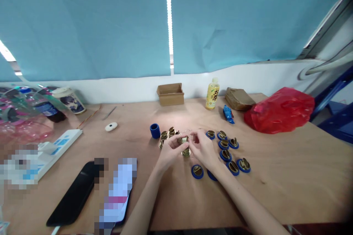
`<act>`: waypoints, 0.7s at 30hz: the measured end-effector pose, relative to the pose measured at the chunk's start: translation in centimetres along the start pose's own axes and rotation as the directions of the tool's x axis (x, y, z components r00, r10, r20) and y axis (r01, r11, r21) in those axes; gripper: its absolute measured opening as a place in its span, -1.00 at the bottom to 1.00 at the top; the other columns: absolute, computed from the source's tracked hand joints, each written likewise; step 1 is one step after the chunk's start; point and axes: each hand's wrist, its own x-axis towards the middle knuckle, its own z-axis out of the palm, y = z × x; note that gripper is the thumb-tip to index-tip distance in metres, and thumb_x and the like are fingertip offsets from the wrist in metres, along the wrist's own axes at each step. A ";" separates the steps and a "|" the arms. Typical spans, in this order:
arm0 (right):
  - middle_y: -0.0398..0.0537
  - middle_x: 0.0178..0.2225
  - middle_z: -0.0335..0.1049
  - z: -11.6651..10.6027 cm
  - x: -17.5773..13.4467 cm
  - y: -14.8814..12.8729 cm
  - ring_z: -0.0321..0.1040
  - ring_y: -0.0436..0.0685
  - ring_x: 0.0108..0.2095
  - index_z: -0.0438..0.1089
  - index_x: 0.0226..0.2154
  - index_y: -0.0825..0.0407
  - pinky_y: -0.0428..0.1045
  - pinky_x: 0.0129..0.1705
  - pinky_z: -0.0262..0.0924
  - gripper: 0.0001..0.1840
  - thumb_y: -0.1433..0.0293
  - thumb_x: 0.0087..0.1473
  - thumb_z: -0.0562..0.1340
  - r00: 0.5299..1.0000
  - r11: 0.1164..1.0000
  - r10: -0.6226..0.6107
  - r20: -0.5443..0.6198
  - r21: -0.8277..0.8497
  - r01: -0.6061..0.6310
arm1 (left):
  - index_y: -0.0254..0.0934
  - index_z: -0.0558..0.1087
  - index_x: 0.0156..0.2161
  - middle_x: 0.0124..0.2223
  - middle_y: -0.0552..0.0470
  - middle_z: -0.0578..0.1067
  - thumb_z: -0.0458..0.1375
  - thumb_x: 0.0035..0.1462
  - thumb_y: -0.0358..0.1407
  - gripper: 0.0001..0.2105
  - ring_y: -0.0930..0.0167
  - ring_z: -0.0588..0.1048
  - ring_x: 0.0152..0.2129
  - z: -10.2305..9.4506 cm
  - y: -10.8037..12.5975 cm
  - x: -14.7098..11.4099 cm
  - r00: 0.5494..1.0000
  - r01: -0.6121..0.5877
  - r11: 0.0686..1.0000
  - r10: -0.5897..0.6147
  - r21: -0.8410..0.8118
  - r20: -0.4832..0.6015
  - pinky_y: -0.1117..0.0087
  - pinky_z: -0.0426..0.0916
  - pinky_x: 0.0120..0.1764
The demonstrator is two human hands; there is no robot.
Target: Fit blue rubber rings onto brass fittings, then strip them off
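Note:
My left hand (170,151) and my right hand (203,147) meet at the middle of the table, fingers pinched around a small brass-coloured metal part (184,139). My fingers hide much of its shape. Just below it, another brass-coloured piece (186,152) shows between my hands. Several loose brass-coloured pieces (171,131) lie beyond my left hand, beside a hollow blue cylinder (154,131). Around my right hand and forearm lie several blue rings with brass-coloured parts in them (225,155); my right forearm partly covers one.
Along the wall stand a small cardboard box (171,99), a yellow drink bottle (212,94), a blue packet (228,114) and a red plastic bag (280,112). To the left are a black phone (75,194), a lit phone (120,191), a power strip (60,150) and bottles (49,111).

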 end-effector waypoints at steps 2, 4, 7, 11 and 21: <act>-0.11 -0.45 0.36 -0.1 -0.1 -0.2 0.34 0.07 -0.45 0.32 -0.22 0.04 -0.05 -0.35 0.21 -0.87 0.38 0.15 0.13 1.000 1.000 0.020 0.010 -0.024 -0.019 | -0.31 0.57 -0.15 -0.17 -0.11 0.64 0.37 -0.06 -0.27 -0.68 0.26 0.60 -0.23 0.0 -0.1 0.0 1.000 -0.013 1.000 0.013 0.008 -0.006 0.31 0.49 -0.17; -0.13 -0.50 0.36 -0.1 -0.1 -0.3 0.34 0.07 -0.49 0.33 -0.21 0.05 -0.06 -0.39 0.17 -0.85 0.38 0.16 0.13 0.999 0.998 0.039 0.025 -0.052 -0.037 | -0.31 0.56 -0.15 -0.12 -0.12 0.63 0.37 -0.05 -0.28 -0.69 0.26 0.59 -0.19 0.0 -0.2 0.0 1.000 -0.030 0.999 0.030 0.010 -0.001 0.31 0.48 -0.14; -0.14 -0.53 0.38 -0.3 -0.2 -0.6 0.36 0.07 -0.51 0.37 -0.22 0.04 -0.07 -0.41 0.13 -0.85 0.39 0.17 0.12 0.997 0.995 0.045 0.070 -0.087 -0.039 | -0.30 0.55 -0.13 -0.08 -0.12 0.61 0.36 -0.03 -0.28 -0.69 0.26 0.58 -0.16 -0.1 -0.5 0.0 0.999 -0.046 0.999 0.046 -0.004 0.017 0.30 0.47 -0.10; -0.14 -0.56 0.40 -0.6 -0.1 -0.9 0.37 0.07 -0.53 0.40 -0.28 0.04 -0.07 -0.43 0.10 -0.85 0.41 0.17 0.11 0.990 0.996 0.074 0.122 -0.068 -0.066 | -0.32 0.54 -0.13 -0.14 -0.12 0.63 0.35 -0.01 -0.28 -0.69 0.27 0.59 -0.19 -0.2 -0.8 0.0 0.999 -0.037 0.999 0.037 0.014 0.003 0.27 0.47 -0.09; -0.29 -0.66 0.16 -1.1 0.9 -1.0 0.09 -0.04 -0.65 0.30 -0.43 0.01 -0.11 -0.58 -0.03 -0.82 0.29 0.16 0.15 0.936 0.852 0.183 0.301 0.427 -0.304 | -0.29 0.50 -0.08 -0.01 -0.13 0.56 0.30 0.03 -0.32 -0.70 0.27 0.54 -0.07 -0.1 -0.6 -0.1 0.997 -0.077 0.994 0.075 0.071 0.030 0.26 0.42 -0.01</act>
